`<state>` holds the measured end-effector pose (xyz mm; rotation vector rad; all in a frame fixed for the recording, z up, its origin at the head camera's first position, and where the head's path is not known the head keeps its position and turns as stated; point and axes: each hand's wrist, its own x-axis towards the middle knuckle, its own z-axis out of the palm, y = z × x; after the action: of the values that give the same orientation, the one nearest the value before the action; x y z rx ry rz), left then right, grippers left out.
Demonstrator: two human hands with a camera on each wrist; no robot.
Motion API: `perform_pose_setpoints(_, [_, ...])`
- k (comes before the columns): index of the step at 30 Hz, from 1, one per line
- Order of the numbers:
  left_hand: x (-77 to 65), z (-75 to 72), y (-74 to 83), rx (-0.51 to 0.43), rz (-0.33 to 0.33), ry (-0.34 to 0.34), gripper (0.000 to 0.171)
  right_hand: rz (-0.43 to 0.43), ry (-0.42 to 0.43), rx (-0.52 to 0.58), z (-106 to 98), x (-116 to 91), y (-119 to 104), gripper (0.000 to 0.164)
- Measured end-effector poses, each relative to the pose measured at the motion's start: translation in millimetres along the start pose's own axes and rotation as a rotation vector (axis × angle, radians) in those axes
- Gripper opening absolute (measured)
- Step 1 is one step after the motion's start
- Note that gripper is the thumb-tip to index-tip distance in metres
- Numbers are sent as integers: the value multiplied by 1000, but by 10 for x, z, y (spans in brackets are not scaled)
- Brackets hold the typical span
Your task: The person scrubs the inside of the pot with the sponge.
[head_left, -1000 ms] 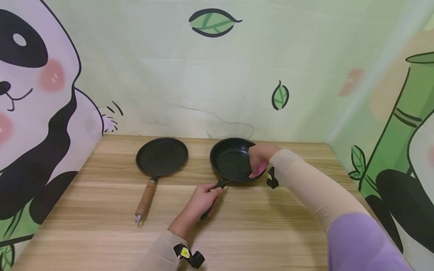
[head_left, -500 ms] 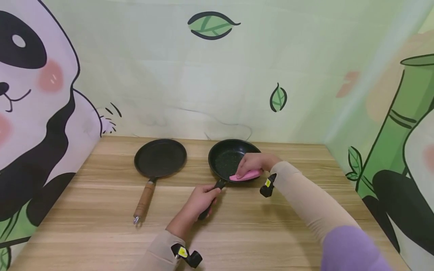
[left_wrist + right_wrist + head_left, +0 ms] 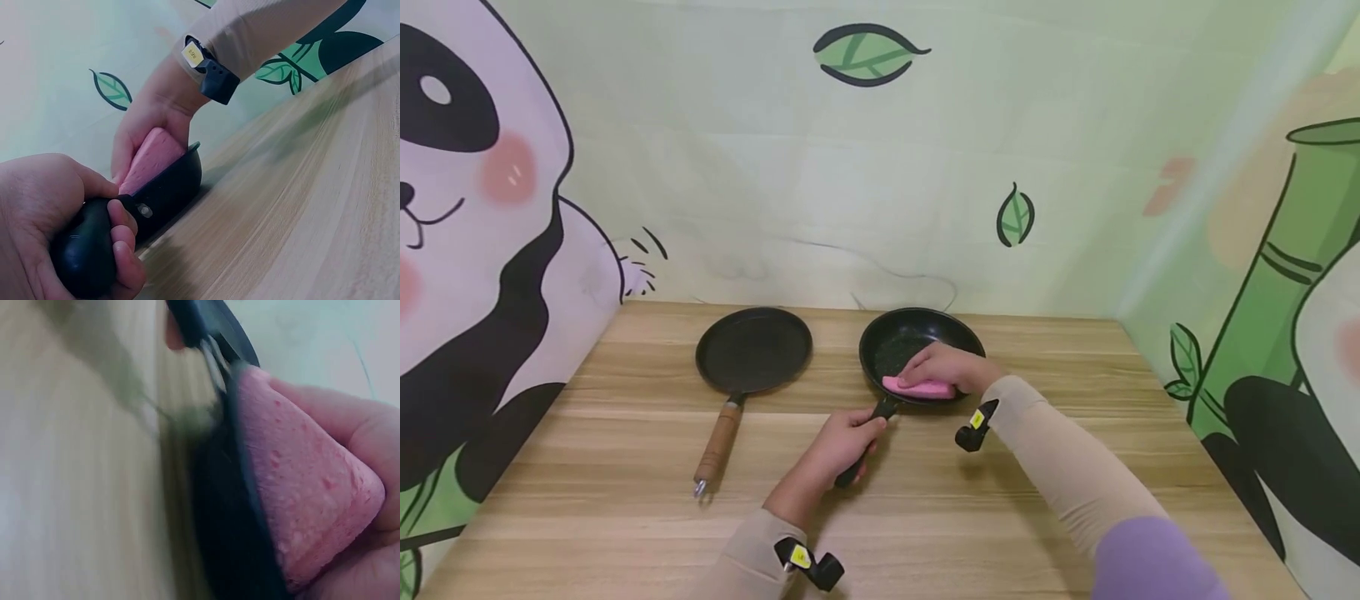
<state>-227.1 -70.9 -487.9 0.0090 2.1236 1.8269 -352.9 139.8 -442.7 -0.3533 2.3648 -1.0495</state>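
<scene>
A black frying pan (image 3: 880,346) stands on the wooden table, its handle pointing toward the person. The left hand (image 3: 842,446) grips that black handle (image 3: 81,250), fingers wrapped round it. In the right hand (image 3: 951,367) is a pink sponge (image 3: 306,481), held against the near inside wall of the pan, close to where the handle joins. The right wrist view shows the sponge's pitted surface rising over the rim, with fingers curled behind it. Much of the pan's near floor is hidden by the right hand and sponge.
A flat black griddle pan (image 3: 754,350) with a wooden handle (image 3: 718,442) lies to the left on the table (image 3: 970,517). Behind the table stands a wall covering (image 3: 737,167) printed with pandas and leaves.
The right hand has swept the pink sponge from the pan's right side leftward along the near wall toward the handle. The left hand keeps its grip, and the pan stays in place.
</scene>
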Motion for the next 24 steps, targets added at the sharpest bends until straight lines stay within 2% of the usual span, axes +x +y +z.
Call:
perform_pose_setpoints(12, [-22,-52,-30,38,38,-25,28,7,263,247,385,195,-150,28])
perform_pose_setpoints(20, [-10,-42,-39,52,81,-28,27,51,456,278,503,360,-286,30])
perform_pose_setpoints(24, [-3,-26,-35,53,95,-25,25,77,515,306,489,433,-332,29])
